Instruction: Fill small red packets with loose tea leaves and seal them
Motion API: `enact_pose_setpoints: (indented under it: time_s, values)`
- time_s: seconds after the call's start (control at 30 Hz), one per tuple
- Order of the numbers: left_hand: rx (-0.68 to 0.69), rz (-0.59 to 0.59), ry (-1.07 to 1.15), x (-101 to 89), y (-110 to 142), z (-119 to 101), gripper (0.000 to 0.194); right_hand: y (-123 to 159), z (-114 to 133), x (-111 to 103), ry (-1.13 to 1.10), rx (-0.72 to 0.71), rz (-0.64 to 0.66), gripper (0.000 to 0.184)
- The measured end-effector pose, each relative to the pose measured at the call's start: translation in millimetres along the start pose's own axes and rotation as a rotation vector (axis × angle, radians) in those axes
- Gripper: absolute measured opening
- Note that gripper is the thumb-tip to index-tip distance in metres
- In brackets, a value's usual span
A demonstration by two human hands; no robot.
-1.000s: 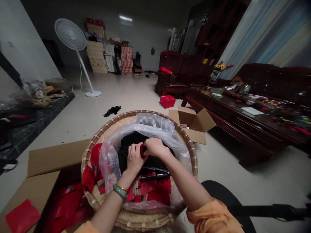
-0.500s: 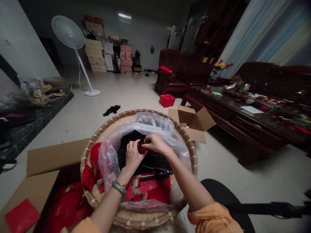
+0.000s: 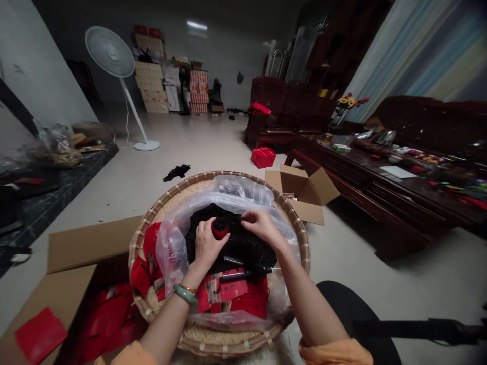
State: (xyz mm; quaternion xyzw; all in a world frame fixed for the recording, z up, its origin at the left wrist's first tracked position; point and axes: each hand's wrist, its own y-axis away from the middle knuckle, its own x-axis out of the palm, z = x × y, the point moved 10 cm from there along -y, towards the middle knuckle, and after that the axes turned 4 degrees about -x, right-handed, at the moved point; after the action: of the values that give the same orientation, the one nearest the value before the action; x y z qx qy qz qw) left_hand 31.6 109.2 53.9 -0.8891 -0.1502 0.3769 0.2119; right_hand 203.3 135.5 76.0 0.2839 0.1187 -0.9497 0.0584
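My left hand [image 3: 207,242] is wrapped round a small red container [image 3: 219,234], whose round open mouth is full of dark loose leaf-like bits. To its right, my right hand [image 3: 261,226] hovers apart from it with thumb and fingertips pressed together; whatever they may hold is too small to make out. Under both hands lies a dark leafy heap [image 3: 238,248] in a clear plastic bag [image 3: 173,230]. Near my wrists, a long black-and-silver tool [image 3: 243,274] rests across the heap and flat red packets [image 3: 228,294]. A round woven basket [image 3: 152,210] holds all this.
An open carton [image 3: 91,243] with red packets stands at left, another open carton [image 3: 304,190] beyond the basket at right. A red box [image 3: 263,157] sits on the floor. A black round stool-like top [image 3: 350,314] is at lower right, a long wooden table [image 3: 365,177] farther right.
My right hand has drawn away to the right from the red container's mouth. The container now shows upright in my left hand, its dark filling visible.
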Motion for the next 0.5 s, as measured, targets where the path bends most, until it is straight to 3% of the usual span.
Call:
enact_pose_setpoints:
  time_s: [0.13, 0.2, 0.3, 0.4, 0.5]
  values:
    - [-0.007, 0.008, -0.008, 1.9, 3.0, 0.7, 0.054, 19.6, 38.5, 5.6, 0.258, -0.201, 0.036, 0.035]
    - [0.01, 0.033, -0.025, 6.0, 5.4, -1.5, 0.056, 24.1, 54.7, 21.7, 0.364, -0.253, 0.129, 0.038]
    - [0.028, 0.073, -0.009, 6.8, 8.1, -4.0, 0.069, 22.9, 59.7, 47.9, 0.566, -0.259, 0.313, 0.035]
    - [0.079, 0.21, 0.054, 5.0, 8.7, -7.6, 0.078, 16.4, 56.6, 58.2, 0.603, -0.295, 0.379, 0.025]
    - [0.228, 0.43, 0.093, 2.9, 10.8, -16.0, 0.054, 10.6, 49.3, 58.0, 0.516, -0.327, 0.382, 0.021]
